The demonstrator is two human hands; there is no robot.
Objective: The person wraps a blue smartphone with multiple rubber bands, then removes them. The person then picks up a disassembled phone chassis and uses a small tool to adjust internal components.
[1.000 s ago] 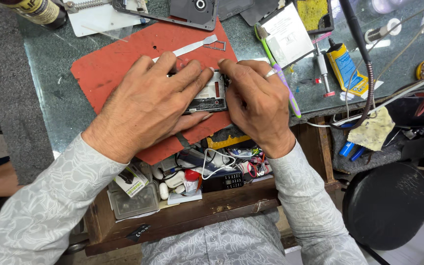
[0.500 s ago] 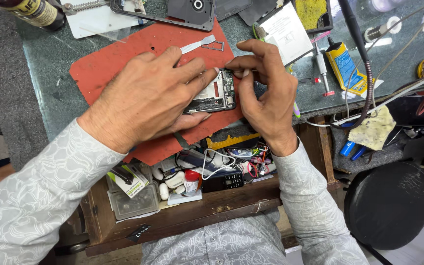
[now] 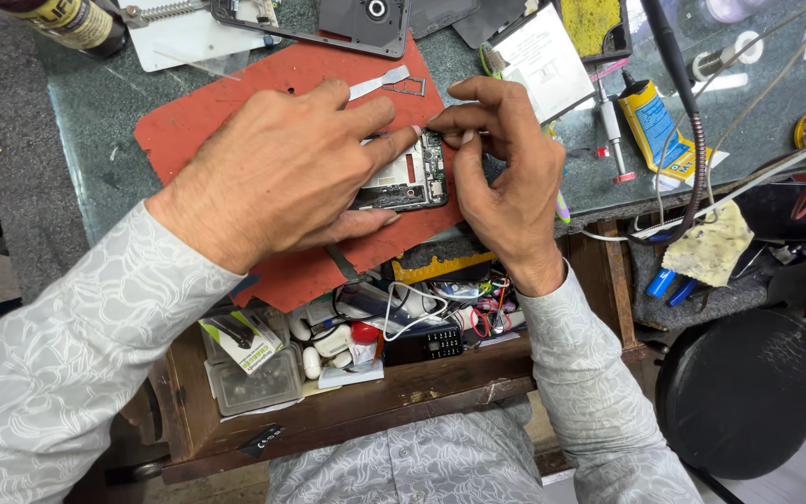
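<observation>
1. My left hand (image 3: 296, 173) is lying flat over the opened phone (image 3: 409, 174), fingers spread and pressing it down onto the red work mat (image 3: 235, 103). It's pinning the phone, not gripping it.
2. My right hand (image 3: 506, 182) is coming in from about 3 o'clock of the phone, thumb and forefinger pinched together at its top right corner. They seem to be nipping something tiny there, but I can't tell what.
3. The phone is sitting back-off near the mat's right edge, with the circuit board showing between my hands.
4. At 12 o'clock of the phone, a flat metal pry tool (image 3: 380, 85) is lying on the mat.
5. Out at 2 o'clock, a yellow glue tube (image 3: 653, 126) is resting on the green glass bench top (image 3: 76, 140).
6. Down at 6 o'clock, the open wooden drawer (image 3: 356, 392) is holding a jumble of cables and small parts.
</observation>
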